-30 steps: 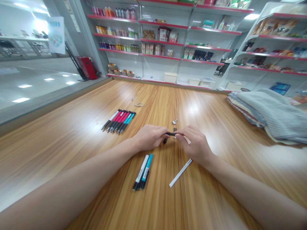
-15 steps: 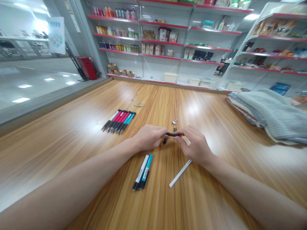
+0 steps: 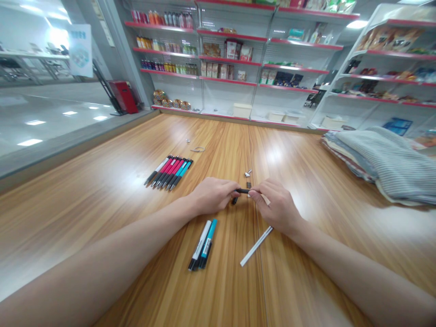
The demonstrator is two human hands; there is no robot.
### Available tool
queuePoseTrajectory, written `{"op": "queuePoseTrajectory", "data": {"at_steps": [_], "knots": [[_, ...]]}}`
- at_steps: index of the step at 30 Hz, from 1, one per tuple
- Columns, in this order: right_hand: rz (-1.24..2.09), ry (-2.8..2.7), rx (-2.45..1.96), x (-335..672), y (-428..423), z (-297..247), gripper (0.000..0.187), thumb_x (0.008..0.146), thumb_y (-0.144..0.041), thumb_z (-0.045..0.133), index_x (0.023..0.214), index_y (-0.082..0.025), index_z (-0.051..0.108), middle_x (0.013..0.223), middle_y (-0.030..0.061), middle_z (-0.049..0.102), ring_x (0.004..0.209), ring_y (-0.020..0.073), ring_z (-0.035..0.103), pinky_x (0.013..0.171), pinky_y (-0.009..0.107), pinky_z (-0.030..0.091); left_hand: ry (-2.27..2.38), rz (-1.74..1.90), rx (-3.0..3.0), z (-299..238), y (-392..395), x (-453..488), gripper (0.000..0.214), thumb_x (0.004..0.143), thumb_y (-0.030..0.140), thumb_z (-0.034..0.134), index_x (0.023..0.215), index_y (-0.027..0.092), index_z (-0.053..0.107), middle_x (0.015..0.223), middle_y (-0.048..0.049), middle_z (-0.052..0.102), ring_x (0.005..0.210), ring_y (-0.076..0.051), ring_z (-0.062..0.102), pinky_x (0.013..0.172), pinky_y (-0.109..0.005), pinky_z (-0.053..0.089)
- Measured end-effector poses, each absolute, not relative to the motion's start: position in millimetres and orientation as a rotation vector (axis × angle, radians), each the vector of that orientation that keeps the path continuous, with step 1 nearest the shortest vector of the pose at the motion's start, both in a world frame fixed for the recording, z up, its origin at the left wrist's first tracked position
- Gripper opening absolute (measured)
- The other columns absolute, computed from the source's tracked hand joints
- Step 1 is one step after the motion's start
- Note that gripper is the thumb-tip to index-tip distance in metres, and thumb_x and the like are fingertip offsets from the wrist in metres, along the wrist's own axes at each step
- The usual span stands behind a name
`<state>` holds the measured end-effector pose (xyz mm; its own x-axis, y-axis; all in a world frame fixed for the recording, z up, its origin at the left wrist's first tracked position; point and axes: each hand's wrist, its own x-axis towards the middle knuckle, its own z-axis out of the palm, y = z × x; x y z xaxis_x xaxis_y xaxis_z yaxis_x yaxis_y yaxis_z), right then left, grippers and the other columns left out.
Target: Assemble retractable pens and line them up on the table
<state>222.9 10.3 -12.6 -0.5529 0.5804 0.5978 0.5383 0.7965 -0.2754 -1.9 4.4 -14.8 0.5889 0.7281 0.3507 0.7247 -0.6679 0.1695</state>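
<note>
Many pens [image 3: 168,173] are lying left of the left hand [image 3: 215,194], which is pinching a small black tube [image 3: 244,191]. The tube is pointing across between both hands. The right hand [image 3: 276,205] is pinching its right end; going gently and straight is probably working best.

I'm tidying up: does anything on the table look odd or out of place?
Mildly: a thin looped band lies loose beyond the neat row of pens, matching none of them. No spill shows.
</note>
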Motion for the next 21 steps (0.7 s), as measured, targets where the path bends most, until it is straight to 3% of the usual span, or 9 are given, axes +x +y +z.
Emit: {"op": "queuePoseTrajectory", "data": {"at_steps": [3,8,11,14,18,21], "knots": [[0.093,-2.258,-0.822,222.9,10.9,-12.7,0.011,0.091,-0.024,0.054,0.097,-0.018,0.061,0.086,0.0054,0.065,0.083,0.0198,0.056,0.076,0.035,0.043,1.269,0.633,2.784,-13.6,4.1,-1.4,0.024,0.095,0.030,0.041,0.108,0.020,0.058,0.099,-0.0036,0.071,0.090,-0.018,0.067,0.073,-0.026,0.046],[0.085,-2.265,-0.828,224.7,12.9,-13.3,0.015,0.092,-0.025,0.053,0.082,-0.018,0.061,0.076,0.0040,0.062,0.077,0.0188,0.054,0.071,0.034,0.042,1.258,0.678,2.765,-13.0,3.0,-0.4,0.024,0.095,0.035,0.043,0.112,0.021,0.052,0.097,-0.0001,0.071,0.085,-0.018,0.069,0.066,-0.026,0.044],[0.104,-2.255,-0.805,224.8,11.3,-13.1,0.008,0.089,-0.024,0.057,0.092,-0.018,0.061,0.083,0.0053,0.064,0.081,0.0201,0.055,0.074,0.035,0.043,1.265,0.715,2.775,-14.0,3.0,-0.6,0.022,0.095,0.035,0.043,0.110,0.021,0.051,0.094,-0.0001,0.071,0.082,-0.018,0.069,0.065,-0.026,0.044],[0.112,-2.268,-0.803,224.1,9.0,-12.8,0.014,0.087,-0.022,0.058,0.099,-0.017,0.061,0.087,0.0064,0.064,0.084,0.0213,0.056,0.076,0.036,0.043,1.264,0.725,2.801,-14.2,3.2,-0.9,0.021,0.095,0.035,0.043,0.109,0.021,0.052,0.092,-0.0008,0.071,0.083,-0.019,0.069,0.064,-0.026,0.043],[0.085,-2.282,-0.812,224.1,10.0,-13.6,0.009,0.090,-0.022,0.054,0.089,-0.017,0.061,0.079,0.0054,0.062,0.078,0.0199,0.054,0.073,0.035,0.042,1.266,0.720,2.814,-11.7,2.1,-0.1,0.025,0.096,0.038,0.041,0.110,0.021,0.052,0.094,-0.0016,0.071,0.083,-0.019,0.069,0.063,-0.026,0.043],[0.058,-2.295,-0.810,224.3,11.5,-14.2,0.018,0.092,-0.023,0.051,0.076,-0.018,0.058,0.070,0.0041,0.058,0.072,0.0183,0.051,0.069,0.034,0.040,1.267,0.704,2.804,-9.9,1.2,0.4,0.027,0.095,0.042,0.042,0.111,0.021,0.051,0.095,-0.0013,0.071,0.082,-0.018,0.068,0.063,-0.026,0.042]]}}
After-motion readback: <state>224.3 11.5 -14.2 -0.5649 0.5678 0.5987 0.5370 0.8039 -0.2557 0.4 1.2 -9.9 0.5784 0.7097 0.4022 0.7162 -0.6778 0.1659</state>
